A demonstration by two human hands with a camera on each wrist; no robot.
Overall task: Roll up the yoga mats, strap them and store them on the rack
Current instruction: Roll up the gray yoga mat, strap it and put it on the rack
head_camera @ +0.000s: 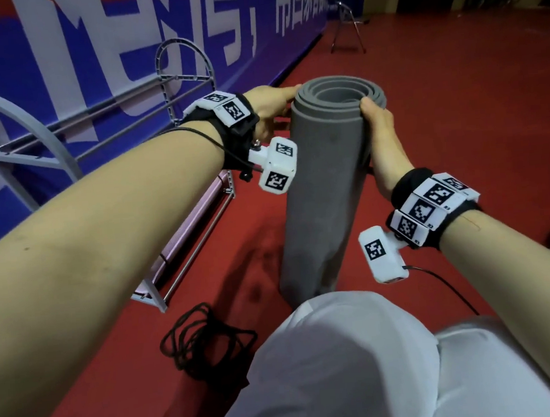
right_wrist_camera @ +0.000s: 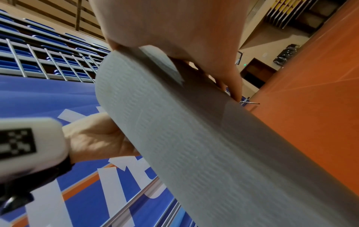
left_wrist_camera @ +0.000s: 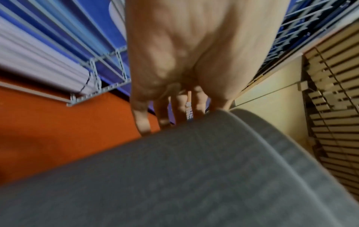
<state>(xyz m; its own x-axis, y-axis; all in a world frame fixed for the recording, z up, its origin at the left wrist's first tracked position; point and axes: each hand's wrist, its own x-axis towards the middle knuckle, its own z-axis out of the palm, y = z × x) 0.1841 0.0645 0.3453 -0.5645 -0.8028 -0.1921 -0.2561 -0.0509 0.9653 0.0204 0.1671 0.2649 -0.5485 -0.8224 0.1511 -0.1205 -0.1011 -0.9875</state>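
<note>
Red sports flooring (head_camera: 456, 102) beside a blue banner wall (head_camera: 56, 44) is where a rolled grey yoga mat (head_camera: 324, 178) is stood on end — gripped near its top by the left hand (head_camera: 269, 110) and the right hand (head_camera: 379, 134), fingers curled round it — near a grey rack (head_camera: 48, 150) and a coiled black cord (head_camera: 205, 339).

The rolled mat (head_camera: 322, 178) stands upright on the floor (head_camera: 457, 121), rack (head_camera: 175, 124) to its left, cord (head_camera: 205, 339) before it.
</note>
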